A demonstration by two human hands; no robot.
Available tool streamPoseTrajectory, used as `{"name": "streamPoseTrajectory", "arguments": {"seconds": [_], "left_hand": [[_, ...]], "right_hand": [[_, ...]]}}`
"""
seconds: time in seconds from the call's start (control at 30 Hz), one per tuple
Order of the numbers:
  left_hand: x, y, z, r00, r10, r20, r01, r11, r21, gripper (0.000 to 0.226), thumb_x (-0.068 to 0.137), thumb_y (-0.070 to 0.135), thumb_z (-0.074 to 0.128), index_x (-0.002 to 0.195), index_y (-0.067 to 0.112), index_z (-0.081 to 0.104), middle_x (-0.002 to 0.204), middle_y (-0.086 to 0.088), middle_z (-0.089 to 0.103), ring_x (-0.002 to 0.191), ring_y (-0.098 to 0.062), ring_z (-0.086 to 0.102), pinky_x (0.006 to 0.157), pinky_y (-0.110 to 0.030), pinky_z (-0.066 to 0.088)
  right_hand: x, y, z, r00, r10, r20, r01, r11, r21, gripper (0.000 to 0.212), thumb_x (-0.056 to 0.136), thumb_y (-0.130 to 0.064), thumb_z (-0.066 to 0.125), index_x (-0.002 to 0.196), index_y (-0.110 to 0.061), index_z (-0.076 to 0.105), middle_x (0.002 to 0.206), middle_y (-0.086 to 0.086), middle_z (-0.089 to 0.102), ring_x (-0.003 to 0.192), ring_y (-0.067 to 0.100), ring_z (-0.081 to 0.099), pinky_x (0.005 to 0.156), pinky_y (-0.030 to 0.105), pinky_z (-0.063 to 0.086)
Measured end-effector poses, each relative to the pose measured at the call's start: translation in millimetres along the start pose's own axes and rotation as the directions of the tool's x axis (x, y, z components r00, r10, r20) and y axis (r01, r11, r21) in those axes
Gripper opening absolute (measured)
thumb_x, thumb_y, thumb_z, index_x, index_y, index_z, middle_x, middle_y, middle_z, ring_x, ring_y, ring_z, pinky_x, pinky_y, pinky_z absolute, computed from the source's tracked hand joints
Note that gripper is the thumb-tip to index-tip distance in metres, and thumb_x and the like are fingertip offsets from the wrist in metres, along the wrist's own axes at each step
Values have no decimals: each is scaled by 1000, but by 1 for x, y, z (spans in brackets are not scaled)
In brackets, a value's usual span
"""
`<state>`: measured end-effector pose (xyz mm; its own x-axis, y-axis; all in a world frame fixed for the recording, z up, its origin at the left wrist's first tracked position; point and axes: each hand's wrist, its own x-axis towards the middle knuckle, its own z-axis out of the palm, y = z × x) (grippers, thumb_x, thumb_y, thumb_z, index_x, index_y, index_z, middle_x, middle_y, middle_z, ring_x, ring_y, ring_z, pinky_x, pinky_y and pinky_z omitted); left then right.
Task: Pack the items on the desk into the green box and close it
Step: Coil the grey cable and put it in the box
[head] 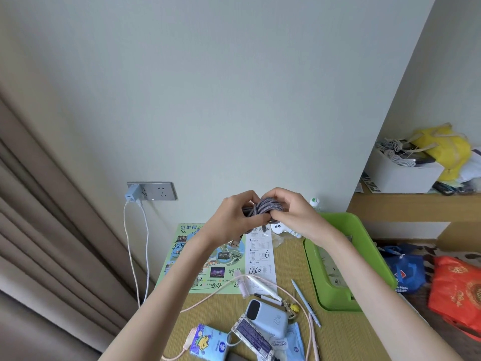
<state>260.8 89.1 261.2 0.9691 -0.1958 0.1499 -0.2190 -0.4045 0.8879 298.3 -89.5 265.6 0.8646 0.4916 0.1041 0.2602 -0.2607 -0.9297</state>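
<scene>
Both hands hold a coiled grey braided cable [264, 207] in the air above the far end of the desk. My left hand [235, 213] grips the left side of the coil, and my right hand [291, 207] pinches its right side. A cable end with a plug [235, 243] hangs below the left hand. The green box [363, 246] lies open at the desk's right edge, under my right forearm. On the near desk lie a light-blue power bank [268, 317], a pink cable [216, 293], a tissue pack [210, 342], pens [304, 298] and small packets [253, 336].
A printed map [203, 259] and a receipt sheet [261, 259] lie flat on the desk [359, 334]. A white gadget [279, 227] sits near the wall. A charger [132, 194] with white cables is plugged into the wall socket. Curtains hang left; bags [458, 287] lie on the floor right.
</scene>
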Motion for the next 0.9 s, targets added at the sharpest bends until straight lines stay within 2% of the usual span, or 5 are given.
{"name": "streamPoseTrajectory", "arguments": {"seconds": [0.27,0.47,0.63,0.73,0.9], "left_hand": [[2,-14,6,962,-156,222,198,963,-182,28,81,21,76,90,3,57,79,-10,72,62,-21,51,53,-29,40],[-2,-28,18,999,-46,7,44,986,158,14,80,15,69,80,19,56,55,11,54,50,-13,41,51,-28,37],[-1,-19,32,969,245,-37,-158,726,669,17,75,39,58,86,30,49,59,10,52,55,-16,42,50,-28,34],[-1,-16,39,956,293,-31,-179,659,730,17,78,41,58,87,30,48,61,9,53,55,-21,43,50,-28,30],[-2,-12,59,933,347,-89,-153,609,778,37,74,57,48,80,21,54,53,9,48,49,-22,39,49,-26,26]], "right_hand": [[-15,-4,-8,987,87,134,-86,996,-10,41,81,8,51,114,-16,56,117,1,63,108,9,60,85,23,50],[-15,4,-18,991,123,51,-126,989,71,26,90,3,53,112,-7,63,114,5,69,110,13,64,88,20,52],[-10,18,-23,983,105,-152,-113,993,-44,10,87,-6,66,93,-6,74,91,7,74,87,22,71,83,34,57],[-12,21,-35,988,128,-86,-131,991,-19,4,85,-10,71,85,-11,76,75,-2,74,63,10,68,66,22,53],[-18,31,-49,988,151,7,-151,988,-39,8,88,-13,69,85,-9,76,87,8,74,52,5,60,55,18,49]]}}
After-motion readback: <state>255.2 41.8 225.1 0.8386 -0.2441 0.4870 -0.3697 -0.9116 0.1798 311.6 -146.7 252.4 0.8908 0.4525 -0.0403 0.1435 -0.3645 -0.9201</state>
